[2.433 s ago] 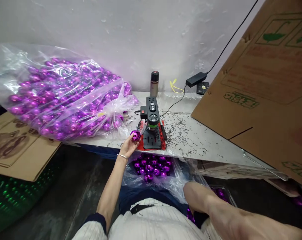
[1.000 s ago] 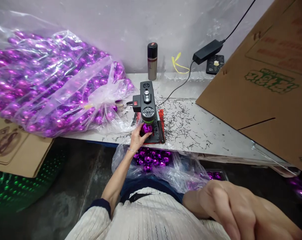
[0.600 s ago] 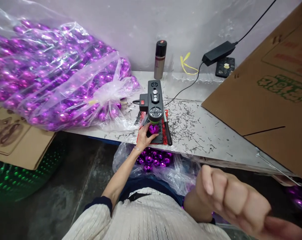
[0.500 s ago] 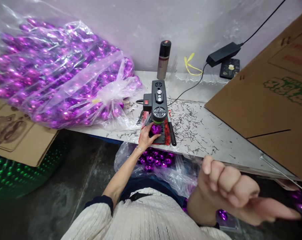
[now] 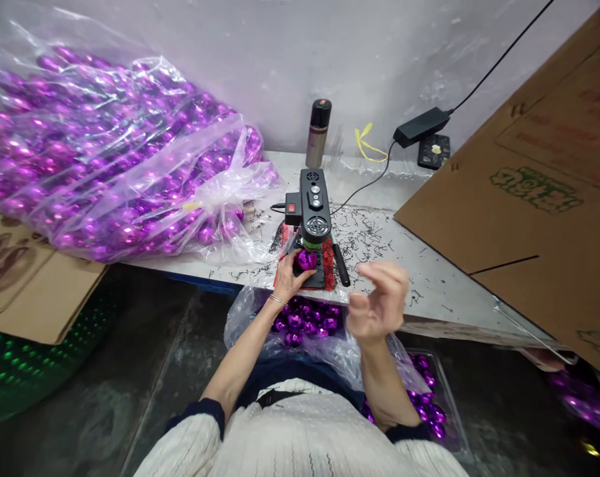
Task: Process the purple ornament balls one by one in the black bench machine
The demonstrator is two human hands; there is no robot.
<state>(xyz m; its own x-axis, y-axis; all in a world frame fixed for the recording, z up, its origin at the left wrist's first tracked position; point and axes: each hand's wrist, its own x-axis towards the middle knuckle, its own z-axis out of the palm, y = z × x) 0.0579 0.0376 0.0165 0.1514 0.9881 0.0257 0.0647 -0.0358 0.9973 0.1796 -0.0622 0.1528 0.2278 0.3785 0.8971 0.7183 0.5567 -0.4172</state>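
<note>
My left hand [image 5: 288,281] holds a shiny purple disco ball ornament [image 5: 307,259] between thumb and fingers. The ball sits beneath the head of a small black tabletop machine [image 5: 313,199], over its dark base. To the right of the machine, a lever with a black grip [image 5: 340,266] slants down toward me. In the air near that grip is my right hand [image 5: 379,301], its fingers curved and apart from the thumb; I see nothing in it. Below the table edge, a clear plastic bag [image 5: 240,324] in my lap holds more purple balls [image 5: 307,319].
A big clear bag of purple balls [image 5: 130,165] fills the table's left. Behind the machine stand a spray can [image 5: 318,132] and a black power adapter [image 5: 423,127]. Black bits litter the tabletop [image 5: 379,245]. A cardboard box [image 5: 518,199] leans at right; a clear tray [image 5: 446,391] sits below.
My right hand has swung from the lower right, where its fingers were curled, in toward the lever grip, and its fingers are now apart. My left hand keeps the ball under the machine.
</note>
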